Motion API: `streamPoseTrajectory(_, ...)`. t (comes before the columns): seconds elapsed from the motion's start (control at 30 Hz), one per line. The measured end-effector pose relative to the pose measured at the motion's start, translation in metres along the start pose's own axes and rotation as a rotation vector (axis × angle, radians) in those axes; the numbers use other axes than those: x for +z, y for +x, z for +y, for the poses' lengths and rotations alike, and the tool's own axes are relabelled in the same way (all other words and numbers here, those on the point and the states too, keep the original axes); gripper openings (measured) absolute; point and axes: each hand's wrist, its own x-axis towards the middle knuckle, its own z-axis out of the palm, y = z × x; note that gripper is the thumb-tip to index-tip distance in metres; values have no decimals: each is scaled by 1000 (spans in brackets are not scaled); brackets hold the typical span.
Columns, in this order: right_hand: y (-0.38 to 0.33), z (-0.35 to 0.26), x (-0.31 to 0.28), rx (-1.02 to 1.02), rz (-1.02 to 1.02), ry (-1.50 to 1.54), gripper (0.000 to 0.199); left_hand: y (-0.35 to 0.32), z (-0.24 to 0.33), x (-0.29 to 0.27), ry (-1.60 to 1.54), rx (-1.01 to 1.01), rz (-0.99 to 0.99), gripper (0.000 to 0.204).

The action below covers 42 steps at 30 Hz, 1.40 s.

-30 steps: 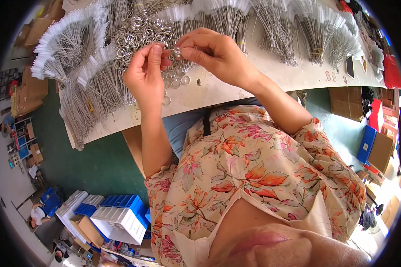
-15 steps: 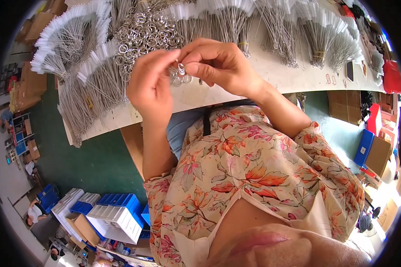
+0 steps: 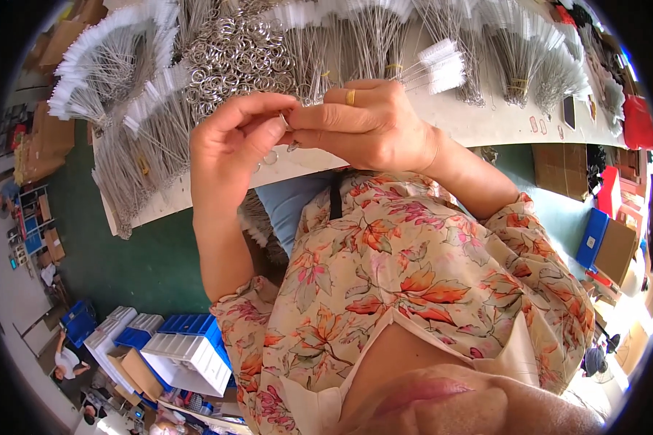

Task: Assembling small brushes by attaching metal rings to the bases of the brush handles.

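Note:
Over the table's near edge, my left hand (image 3: 228,141) is closed, thumb and forefinger pinching a small shiny metal ring (image 3: 284,120). My right hand (image 3: 374,127), with a gold band on one finger, meets it fingertip to fingertip. Behind the right hand a small bunch of wire-handled brushes (image 3: 441,67) sticks out, white bristles pointing away to the right. Their wires run in toward the right hand, whose closed fingers hide the ends. A few loose rings (image 3: 270,157) lie just below the hands. Beyond them is a heap of metal rings (image 3: 236,61).
Bundles of similar brushes cover the left (image 3: 149,138) and far side of the table (image 3: 519,123). A phone (image 3: 569,112) lies at the right, by several small reddish loops. Blue and white crates (image 3: 189,355) stand on the floor at lower left; another person (image 3: 67,360) is beyond them.
A bunch of brushes now shows behind my right hand, which has turned knuckles up. My left hand has moved slightly left. The small ring cluster at the fingertips is now mostly hidden.

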Motion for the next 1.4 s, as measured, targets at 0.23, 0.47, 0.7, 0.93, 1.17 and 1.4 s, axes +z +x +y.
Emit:
streamPoseTrajectory(0.23, 6, -9, -1, 541, 211, 813, 11, -13, 2, 25, 430, 532, 244, 30)
streamPoseTrajectory(0.47, 30, -18, -15, 1001, 133, 1358, 20, -4, -4, 22, 677, 830, 316, 35)
streamPoseTrajectory(0.7, 26, -11, -8, 977, 62, 1226, 19, 3, -5, 18, 804, 846, 307, 35)
streamPoseTrajectory(0.93, 22, -13, -6, 959, 128, 1111, 19, -3, -8, 15, 689, 703, 261, 35)
streamPoseTrajectory(1.17, 24, -6, -1, 982, 36, 1059, 15, 2, -8, 11, 681, 634, 250, 34)
streamPoseTrajectory(1.4, 13, -7, 9, 1061, -44, 806, 14, 5, -17, -12, 523, 550, 163, 37)
